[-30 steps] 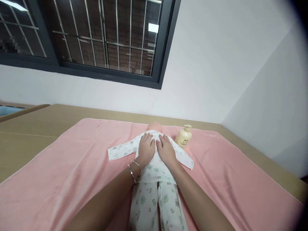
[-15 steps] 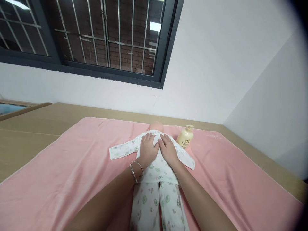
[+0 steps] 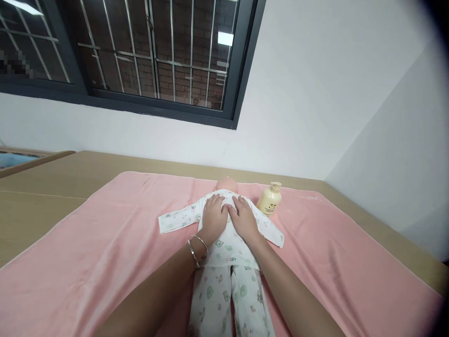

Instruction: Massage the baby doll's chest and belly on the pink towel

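A baby doll (image 3: 227,184) in a white printed top (image 3: 228,250) and matching trousers (image 3: 210,299) lies stretched out, its head toward the wall and both sleeves spread sideways. My left hand (image 3: 213,218) rests flat on the left side of the doll's upper body, a silver bangle (image 3: 194,252) round the wrist. On the right side of the same upper body lies my right hand (image 3: 243,218), palm down with fingers extended. The two hands are close together at the thumbs. Neither holds anything. The doll's face is out of sight.
Beneath the doll spreads a pink blanket (image 3: 122,224) over a wooden tabletop (image 3: 70,173). A cream pump bottle (image 3: 270,200) stands right of the doll's head. Behind are a white wall (image 3: 298,93) and a barred window (image 3: 168,56); a wooden-edged bin (image 3: 21,159) with blue content sits far left.
My hands stay on the doll's upper body; the right hand has slid slightly left, its thumb nearer my left hand. The bottle and doll stay in place.
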{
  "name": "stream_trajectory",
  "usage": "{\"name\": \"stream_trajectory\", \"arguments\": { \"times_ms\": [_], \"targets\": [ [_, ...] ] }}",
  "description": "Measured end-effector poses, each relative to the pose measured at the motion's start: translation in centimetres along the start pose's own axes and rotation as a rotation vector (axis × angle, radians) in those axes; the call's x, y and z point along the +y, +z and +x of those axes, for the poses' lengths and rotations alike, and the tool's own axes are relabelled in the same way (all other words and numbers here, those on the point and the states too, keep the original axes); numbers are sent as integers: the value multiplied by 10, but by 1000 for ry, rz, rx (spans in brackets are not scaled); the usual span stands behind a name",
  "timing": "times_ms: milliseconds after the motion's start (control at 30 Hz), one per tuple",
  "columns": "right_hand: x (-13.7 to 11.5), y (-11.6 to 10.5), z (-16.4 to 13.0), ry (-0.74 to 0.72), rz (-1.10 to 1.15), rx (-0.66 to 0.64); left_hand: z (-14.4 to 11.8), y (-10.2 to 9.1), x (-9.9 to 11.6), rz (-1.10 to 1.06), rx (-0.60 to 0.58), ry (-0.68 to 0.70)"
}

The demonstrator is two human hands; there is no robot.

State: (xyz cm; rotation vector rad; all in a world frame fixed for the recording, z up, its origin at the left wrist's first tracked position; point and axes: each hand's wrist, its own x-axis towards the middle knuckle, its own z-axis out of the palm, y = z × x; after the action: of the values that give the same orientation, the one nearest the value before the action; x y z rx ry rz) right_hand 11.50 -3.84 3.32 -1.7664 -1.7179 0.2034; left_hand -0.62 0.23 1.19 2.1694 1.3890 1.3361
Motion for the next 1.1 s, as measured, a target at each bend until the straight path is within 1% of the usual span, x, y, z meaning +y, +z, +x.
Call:
{"name": "stream_trajectory", "arguments": {
  "times_ms": [300,567,700,800,933,1033,1100],
  "targets": [
    [4,3,3,24,25,0,-4,-1,-1,63,-29,21],
    [0,3,1,-4,-20,-3,-3,-4,-3,7,-36,11],
    [-2,2,-3,4,-50,-32,0,-3,-5,7,-44,-16],
    [-4,1,-4,4,-59,-43,-1,-3,-4,25,-41,-10],
    [1,0,1,-4,-59,-35,-6,-7,5,134,-34,30],
    [10,-1,7,9,-91,-45,-10,-10,15,220,-46,116],
    [16,-2,11,25,-116,-59,-12,-12,19,241,-70,156]
  ]
}}
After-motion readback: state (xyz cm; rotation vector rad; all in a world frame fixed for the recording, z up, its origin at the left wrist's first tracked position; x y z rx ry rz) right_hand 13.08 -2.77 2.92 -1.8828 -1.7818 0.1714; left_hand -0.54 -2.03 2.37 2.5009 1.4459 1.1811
